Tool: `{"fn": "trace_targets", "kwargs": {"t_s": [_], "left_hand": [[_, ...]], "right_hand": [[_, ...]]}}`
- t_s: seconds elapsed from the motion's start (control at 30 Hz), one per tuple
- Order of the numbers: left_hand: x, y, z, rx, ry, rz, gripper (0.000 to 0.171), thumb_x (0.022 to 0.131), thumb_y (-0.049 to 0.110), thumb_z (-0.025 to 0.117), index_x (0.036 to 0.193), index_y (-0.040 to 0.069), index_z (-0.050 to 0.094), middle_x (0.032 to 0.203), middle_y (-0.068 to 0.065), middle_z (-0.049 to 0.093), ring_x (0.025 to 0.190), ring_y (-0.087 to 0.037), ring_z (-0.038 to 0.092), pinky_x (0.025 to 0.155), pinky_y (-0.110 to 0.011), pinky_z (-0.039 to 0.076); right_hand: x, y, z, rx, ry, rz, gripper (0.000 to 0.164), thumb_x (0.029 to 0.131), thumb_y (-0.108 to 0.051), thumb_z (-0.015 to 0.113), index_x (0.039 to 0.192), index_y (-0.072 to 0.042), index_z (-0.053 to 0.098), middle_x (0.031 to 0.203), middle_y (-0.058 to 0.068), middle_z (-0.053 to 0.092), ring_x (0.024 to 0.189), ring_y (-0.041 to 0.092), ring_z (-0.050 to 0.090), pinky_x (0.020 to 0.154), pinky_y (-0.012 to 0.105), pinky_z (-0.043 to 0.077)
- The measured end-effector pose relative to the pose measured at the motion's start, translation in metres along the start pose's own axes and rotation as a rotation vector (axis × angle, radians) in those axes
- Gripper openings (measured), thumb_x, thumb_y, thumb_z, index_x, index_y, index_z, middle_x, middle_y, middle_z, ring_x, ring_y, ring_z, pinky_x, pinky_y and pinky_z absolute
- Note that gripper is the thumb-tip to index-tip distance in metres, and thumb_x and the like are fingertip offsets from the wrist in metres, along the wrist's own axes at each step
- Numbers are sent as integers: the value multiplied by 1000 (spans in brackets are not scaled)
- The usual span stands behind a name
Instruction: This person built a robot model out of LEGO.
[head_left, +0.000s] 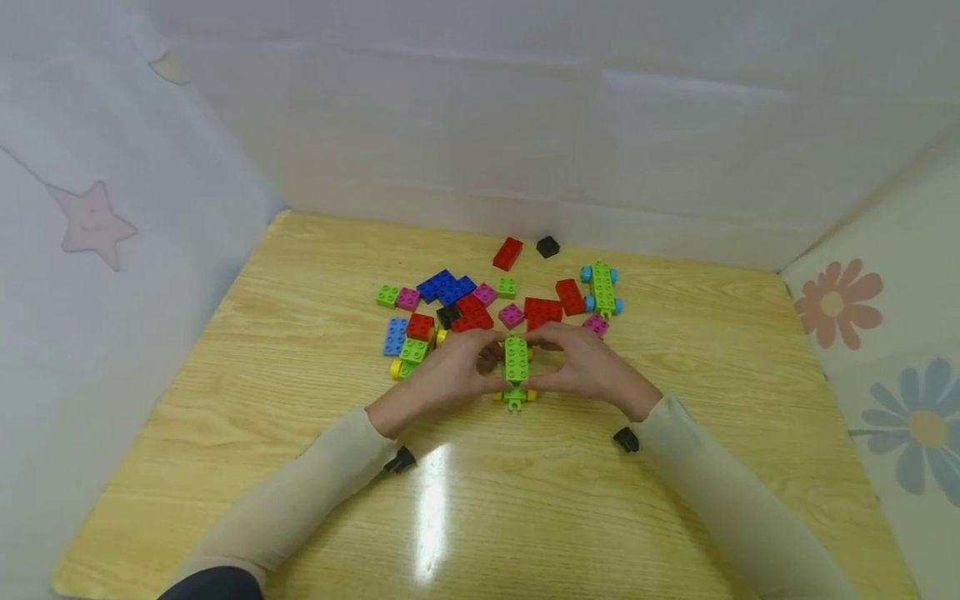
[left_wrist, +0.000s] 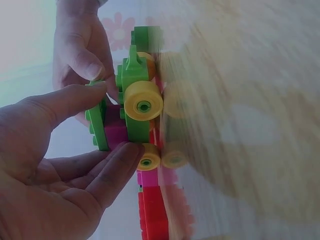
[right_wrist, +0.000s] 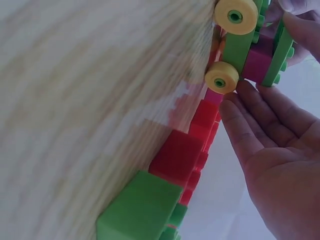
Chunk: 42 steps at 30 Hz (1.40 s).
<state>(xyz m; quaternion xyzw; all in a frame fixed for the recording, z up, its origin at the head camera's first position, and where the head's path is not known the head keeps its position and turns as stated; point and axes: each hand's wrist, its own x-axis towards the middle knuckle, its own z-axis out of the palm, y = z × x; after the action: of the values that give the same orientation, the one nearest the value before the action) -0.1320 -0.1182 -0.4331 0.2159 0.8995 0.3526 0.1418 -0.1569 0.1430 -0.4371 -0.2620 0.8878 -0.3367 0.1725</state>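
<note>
A thin green studded plate lies at the front middle of the brick group, with both hands around it. My left hand pinches it between thumb and fingers from the left. From the right, my right hand holds it too, thumb at the near end and fingers at the far end. Under the plate a magenta brick shows in the left wrist view. That brick sits on a green car base with yellow wheels, standing on the table.
Behind the hands lie loose red, blue, magenta, green and black bricks, among them a red brick. A green car base with blue wheels stands at back right. Left, a second yellow-wheeled build carries bricks. Black pieces lie near both wrists.
</note>
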Motion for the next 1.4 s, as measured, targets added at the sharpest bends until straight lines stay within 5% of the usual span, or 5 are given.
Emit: {"fn": "trace_targets", "kwargs": {"t_s": [0.5,0.93,1.07,1.4], "left_hand": [[-5,-5,0,6,21,9,79,99,29,88,164,3,54,143,-13,76,122,-27,76,107,-45,64],[-6,-18,7,37,6,-39,51,97,33,88,138,4,77,118,-7,83,100,-18,73,94,-41,64],[-11,-10,3,53,12,-49,42,97,28,89,130,3,80,117,-9,83,101,-20,74,96,-43,65],[-9,-22,10,23,55,-36,37,94,26,91,123,4,83,113,-10,84,99,-21,77,95,-45,66]], "right_hand": [[4,-4,6,-13,19,53,73,92,-47,93,153,-16,66,153,5,69,142,34,68,120,56,57],[8,-8,8,-51,44,62,76,93,-49,92,157,-17,64,159,6,65,148,34,62,124,60,52],[10,-8,9,-53,48,58,78,93,-49,92,158,-17,63,160,6,65,150,34,61,125,61,51],[12,-12,6,-23,34,79,81,93,-52,91,160,-18,61,161,6,64,152,34,60,126,62,50]]}}
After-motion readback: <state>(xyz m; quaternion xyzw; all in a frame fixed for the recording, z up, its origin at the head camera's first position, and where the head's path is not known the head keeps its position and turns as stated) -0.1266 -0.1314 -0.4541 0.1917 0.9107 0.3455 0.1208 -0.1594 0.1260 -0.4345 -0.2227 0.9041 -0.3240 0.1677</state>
